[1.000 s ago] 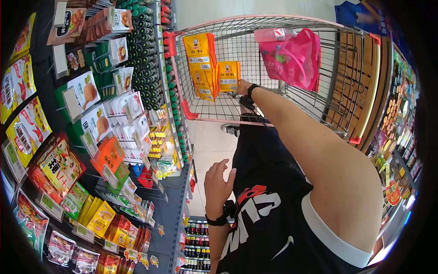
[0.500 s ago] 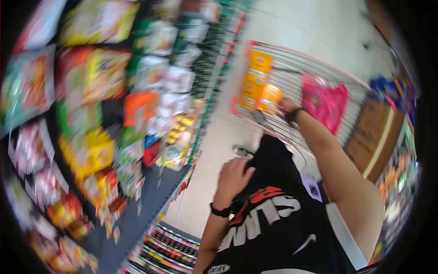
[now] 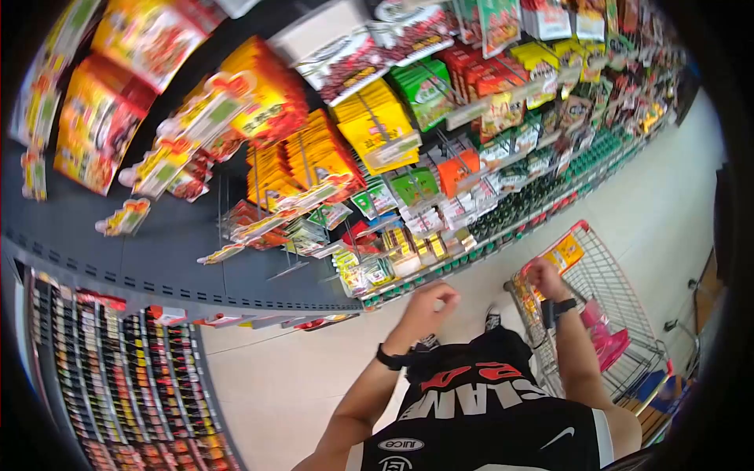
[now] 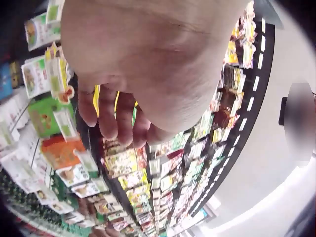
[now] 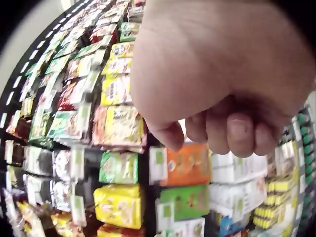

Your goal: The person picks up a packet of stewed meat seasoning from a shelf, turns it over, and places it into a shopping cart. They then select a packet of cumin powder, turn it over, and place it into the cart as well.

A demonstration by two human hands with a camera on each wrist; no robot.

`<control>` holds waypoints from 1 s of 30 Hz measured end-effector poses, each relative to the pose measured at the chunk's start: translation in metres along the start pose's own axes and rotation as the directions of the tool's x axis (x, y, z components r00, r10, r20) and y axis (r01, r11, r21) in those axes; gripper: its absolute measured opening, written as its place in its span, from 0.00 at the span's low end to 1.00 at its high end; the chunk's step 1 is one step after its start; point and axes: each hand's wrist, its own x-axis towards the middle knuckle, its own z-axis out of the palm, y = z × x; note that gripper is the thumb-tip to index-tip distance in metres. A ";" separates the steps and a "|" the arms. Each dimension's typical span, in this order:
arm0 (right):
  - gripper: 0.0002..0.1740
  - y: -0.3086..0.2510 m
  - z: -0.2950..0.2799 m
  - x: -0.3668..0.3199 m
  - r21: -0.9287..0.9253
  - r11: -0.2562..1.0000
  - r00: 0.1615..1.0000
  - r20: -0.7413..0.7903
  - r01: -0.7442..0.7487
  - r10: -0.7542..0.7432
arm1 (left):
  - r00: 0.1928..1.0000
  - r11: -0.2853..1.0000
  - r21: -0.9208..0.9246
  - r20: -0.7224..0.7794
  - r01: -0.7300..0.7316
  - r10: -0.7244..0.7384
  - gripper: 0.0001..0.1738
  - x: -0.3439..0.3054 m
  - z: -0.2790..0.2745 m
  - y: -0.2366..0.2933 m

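Observation:
My left hand (image 3: 428,312) is raised in front of my shirt, below the shelf edge, with loosely bent fingers and nothing in it. In the left wrist view, its fingers (image 4: 108,116) overlap the shelf packets behind. My right hand (image 3: 544,279) is over the near side of the shopping cart (image 3: 585,228), beside the yellow packets (image 3: 564,253) in the basket. The right wrist view shows its fingers (image 5: 217,133) curled in toward the palm, holding no visible thing. A pink bag (image 3: 603,337) lies in the cart.
A long shelf (image 3: 86,243) of hanging food packets spans the upper part of the head view, with yellow packets (image 3: 373,125) and an orange packet (image 3: 458,171) among them. Another shelf (image 3: 118,377) with several rows of goods stands at lower left. Tiled floor (image 3: 267,377) lies between.
The head view has swung toward the left part of the shelf, so the cart now appears at lower right. My right hand, earlier at the yellow packets in the cart, shows curled above its side.

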 end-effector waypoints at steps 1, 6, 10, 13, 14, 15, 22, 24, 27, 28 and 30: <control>0.14 0.002 0.039 -0.001 0.055 0.998 0.999 0.046 -0.009 0.006 | 0.995 0.999 -0.025 -0.091 0.026 -0.028 0.06 -0.009 -0.021 -0.005; 0.13 -0.032 0.215 -0.009 -0.206 0.893 0.856 0.433 0.399 -0.282 | 0.930 0.994 -0.059 -0.352 0.089 -0.104 0.06 -0.065 -0.086 -0.049; 0.16 -0.100 0.328 -0.022 -0.232 0.813 0.712 0.642 0.535 -0.286 | 0.939 0.987 -0.100 -0.311 0.122 -0.148 0.05 -0.113 -0.096 -0.074; 0.15 -0.137 0.406 -0.026 -0.322 0.608 0.565 0.783 0.726 -0.260 | 0.958 0.989 -0.112 -0.258 0.099 -0.125 0.07 -0.151 -0.096 -0.079; 0.16 -0.144 0.427 -0.025 -0.396 0.509 0.582 0.764 0.764 -0.280 | 0.962 0.990 -0.100 -0.244 0.099 -0.120 0.07 -0.161 -0.100 -0.079; 0.18 -0.152 0.452 -0.026 -0.448 0.394 0.566 0.780 0.803 -0.266 | 0.967 0.993 -0.077 -0.233 0.088 -0.104 0.06 -0.168 -0.106 -0.079; 0.20 -0.169 0.537 0.063 -0.590 0.011 0.554 0.752 0.808 -0.359 | 0.915 0.993 -0.068 -0.387 0.092 -0.111 0.06 -0.219 -0.153 -0.082; 0.19 -0.160 0.554 0.069 -0.598 0.149 0.604 0.700 0.787 -0.381 | 0.905 0.995 -0.043 -0.414 0.085 -0.096 0.06 -0.229 -0.162 -0.083; 0.16 -0.147 0.573 0.079 -0.546 0.330 0.637 0.619 0.770 -0.459 | 0.868 0.996 -0.065 -0.488 0.067 -0.090 0.06 -0.250 -0.169 -0.091; 0.15 -0.143 0.577 0.081 -0.555 0.325 0.636 0.580 0.766 -0.508 | 0.863 0.994 -0.083 -0.495 0.072 -0.104 0.06 -0.255 -0.170 -0.093; 0.10 -0.135 0.582 0.086 -0.512 0.362 0.616 0.518 0.779 -0.594 | 0.856 0.988 -0.127 -0.498 0.086 -0.138 0.06 -0.265 -0.168 -0.097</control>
